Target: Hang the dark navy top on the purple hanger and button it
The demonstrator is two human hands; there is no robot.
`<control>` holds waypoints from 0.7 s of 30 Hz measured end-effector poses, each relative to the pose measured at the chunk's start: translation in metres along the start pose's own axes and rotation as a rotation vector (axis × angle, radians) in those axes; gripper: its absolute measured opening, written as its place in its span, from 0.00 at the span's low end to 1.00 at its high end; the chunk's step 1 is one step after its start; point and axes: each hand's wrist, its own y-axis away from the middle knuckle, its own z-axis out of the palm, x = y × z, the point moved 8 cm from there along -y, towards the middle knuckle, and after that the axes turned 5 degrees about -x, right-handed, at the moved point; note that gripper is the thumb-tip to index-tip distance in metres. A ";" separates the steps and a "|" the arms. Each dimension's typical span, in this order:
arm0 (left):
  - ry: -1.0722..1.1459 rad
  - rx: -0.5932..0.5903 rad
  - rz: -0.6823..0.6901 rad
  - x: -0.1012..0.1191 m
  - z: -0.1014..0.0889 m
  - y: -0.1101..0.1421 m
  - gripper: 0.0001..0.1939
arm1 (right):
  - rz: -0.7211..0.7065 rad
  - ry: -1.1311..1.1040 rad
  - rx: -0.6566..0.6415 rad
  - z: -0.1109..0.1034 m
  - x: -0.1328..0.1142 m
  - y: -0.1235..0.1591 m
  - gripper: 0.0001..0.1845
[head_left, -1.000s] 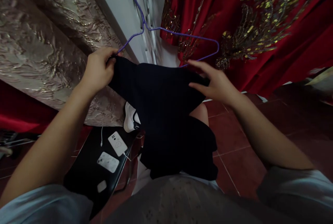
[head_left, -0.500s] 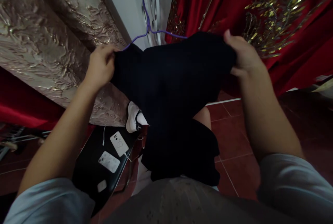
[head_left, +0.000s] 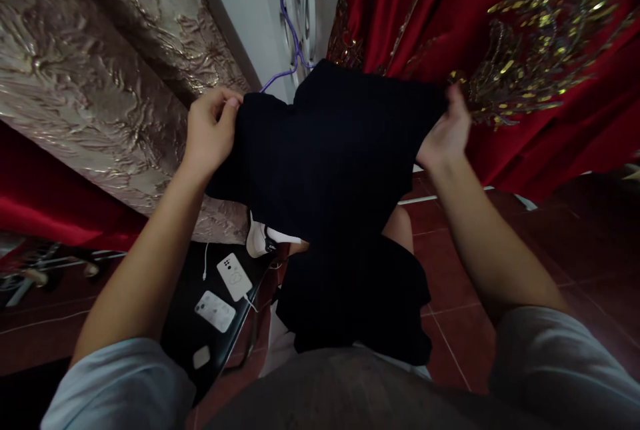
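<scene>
A black top point(head_left: 335, 143) is stretched between my hands in front of me, with cloth hanging down at its left side like a short sleeve. A purple wire hanger point(head_left: 278, 78) shows at its neck; the rest of the hanger is hidden inside the cloth. My left hand point(head_left: 210, 130) pinches the top at its left shoulder, thumb against fingers. At the opposite shoulder, my right hand point(head_left: 447, 135) grips the edge of the cloth, its fingers mostly hidden behind it. Below, more black cloth point(head_left: 350, 297) covers my lap, hard to tell apart from the top.
A beige embossed curtain-like cloth point(head_left: 120, 83) hangs at left, and red cloth with gold sequins point(head_left: 425, 23) at right. White rack bars point(head_left: 310, 3) stand behind the hanger. On a black bench point(head_left: 180, 310) lie two phones point(head_left: 234, 277), cables and a small white case point(head_left: 201, 357).
My right hand has moved left and slightly down, and my left hand a little right. More of the purple hanger's right arm is now covered by the top.
</scene>
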 end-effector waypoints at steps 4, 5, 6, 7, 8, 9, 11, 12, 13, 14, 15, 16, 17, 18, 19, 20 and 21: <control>0.033 0.070 0.007 0.017 -0.002 -0.007 0.30 | 0.078 -0.171 0.157 -0.023 -0.014 -0.032 0.46; 0.030 0.083 0.001 0.018 -0.002 -0.011 0.29 | 0.108 -0.170 0.156 -0.021 -0.022 -0.040 0.46; 0.022 0.089 -0.006 0.017 0.000 -0.014 0.30 | 0.130 -0.152 0.132 -0.016 -0.034 -0.047 0.46; 0.011 0.088 -0.009 0.014 0.001 -0.018 0.30 | 0.138 -0.141 0.103 -0.009 -0.048 -0.050 0.46; -0.002 0.083 -0.006 0.011 0.002 -0.020 0.30 | 0.131 -0.150 0.075 0.000 -0.063 -0.050 0.44; -0.010 0.081 0.005 0.006 0.003 -0.020 0.30 | 0.109 -0.185 0.040 0.009 -0.079 -0.045 0.41; 0.009 0.070 0.038 -0.002 0.003 -0.015 0.27 | 0.041 -0.330 -0.139 0.035 -0.108 -0.028 0.33; 0.043 0.049 0.047 -0.005 0.004 -0.010 0.26 | 0.018 -0.387 -0.332 0.054 -0.119 -0.015 0.30; 0.083 0.015 0.053 -0.006 0.007 -0.004 0.25 | 0.000 -0.424 -0.542 0.073 -0.126 0.001 0.28; 0.118 -0.024 0.058 -0.005 0.011 0.003 0.25 | -0.007 -0.431 -0.741 0.091 -0.128 0.019 0.27; 0.136 -0.065 0.067 0.000 0.016 0.011 0.24 | -0.008 -0.407 -0.885 0.106 -0.124 0.033 0.26; 0.128 -0.108 0.090 0.008 0.022 0.019 0.22 | -0.008 -0.357 -0.933 0.117 -0.113 0.042 0.26; 0.098 -0.148 0.136 0.022 0.029 0.026 0.20 | -0.009 -0.285 -0.887 0.126 -0.098 0.043 0.26; 0.059 -0.195 0.199 0.038 0.037 0.034 0.19 | -0.011 -0.190 -0.766 0.132 -0.081 0.039 0.29; 0.028 -0.250 0.271 0.057 0.046 0.042 0.18 | -0.017 -0.063 -0.596 0.135 -0.063 0.033 0.35; 0.014 -0.306 0.345 0.077 0.056 0.050 0.17 | -0.022 0.067 -0.447 0.140 -0.048 0.030 0.45; 0.022 -0.359 0.411 0.097 0.066 0.058 0.17 | -0.050 0.161 -0.356 0.149 -0.038 0.030 0.55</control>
